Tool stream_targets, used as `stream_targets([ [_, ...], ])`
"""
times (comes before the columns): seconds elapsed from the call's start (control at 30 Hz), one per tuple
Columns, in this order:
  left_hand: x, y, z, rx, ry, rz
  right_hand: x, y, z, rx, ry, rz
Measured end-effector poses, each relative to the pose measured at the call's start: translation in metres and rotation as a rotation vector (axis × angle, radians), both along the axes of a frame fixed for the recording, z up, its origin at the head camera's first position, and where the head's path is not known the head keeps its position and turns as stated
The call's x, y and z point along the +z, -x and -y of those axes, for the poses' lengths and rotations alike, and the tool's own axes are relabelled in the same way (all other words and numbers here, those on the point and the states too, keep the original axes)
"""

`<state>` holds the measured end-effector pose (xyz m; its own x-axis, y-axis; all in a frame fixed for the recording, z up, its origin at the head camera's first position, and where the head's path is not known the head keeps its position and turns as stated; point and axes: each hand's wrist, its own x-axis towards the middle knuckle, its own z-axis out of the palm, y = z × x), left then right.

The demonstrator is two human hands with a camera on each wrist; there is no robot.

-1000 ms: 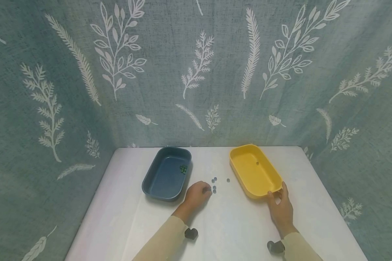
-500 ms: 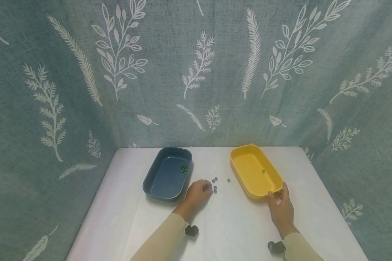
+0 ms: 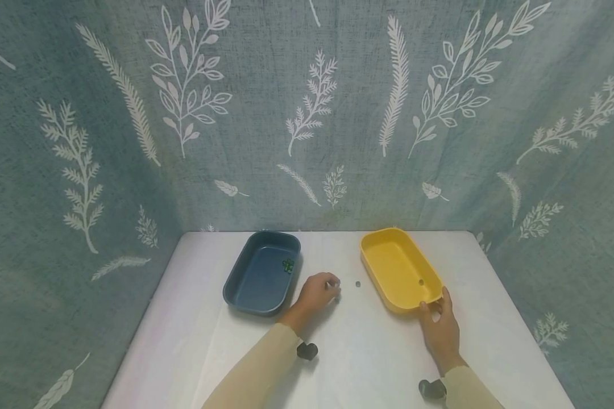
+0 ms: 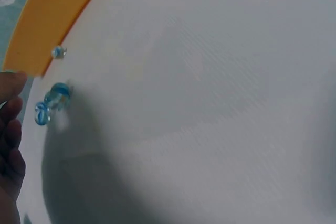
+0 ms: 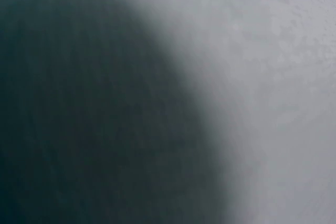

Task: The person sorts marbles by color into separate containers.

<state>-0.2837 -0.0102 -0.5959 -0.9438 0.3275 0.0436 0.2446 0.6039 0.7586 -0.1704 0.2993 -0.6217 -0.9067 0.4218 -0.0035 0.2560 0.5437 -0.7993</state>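
My left hand (image 3: 317, 292) is over the white table beside a small cluster of glass marbles (image 3: 337, 298), thumb and forefinger apart. In the left wrist view its fingers (image 4: 11, 135) show at the left edge, bent, next to blue-tinted clear marbles (image 4: 42, 114). Whether a marble touches the fingertips is hard to see. One marble (image 3: 358, 284) lies alone nearer the yellow tray (image 3: 389, 304). My right hand (image 3: 440, 329) grips that tray's near right corner between thumb and fingers. A single marble (image 3: 422, 282) is inside, near that corner. The right wrist view is a dark blur.
To the left stands a dark blue tray (image 3: 258, 309) with several green marbles (image 3: 288, 265) against its right wall. Behind the white table (image 3: 368, 363) hangs a leaf-patterned green curtain (image 3: 266, 113), which also closes both sides.
My left hand has moved slightly forward and right, over the marble cluster, its thumb and forefinger wider apart. The marble in the yellow tray has rolled toward the right hand. That hand keeps its grip.
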Motion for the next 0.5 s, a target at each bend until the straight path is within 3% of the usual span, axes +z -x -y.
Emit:
stream_targets([
  [0.17,0.003,0.007,-0.008,0.011,0.049,0.003,-0.003,0.001,-0.001,-0.005,-0.008,-0.027],
  [0.33,0.007,0.014,-0.015,0.003,0.027,0.016,-0.004,0.001,-0.002,-0.007,-0.013,-0.045],
  [0.5,0.015,0.021,-0.02,-0.017,0.046,-0.023,-0.004,0.002,-0.002,-0.005,-0.002,-0.039],
])
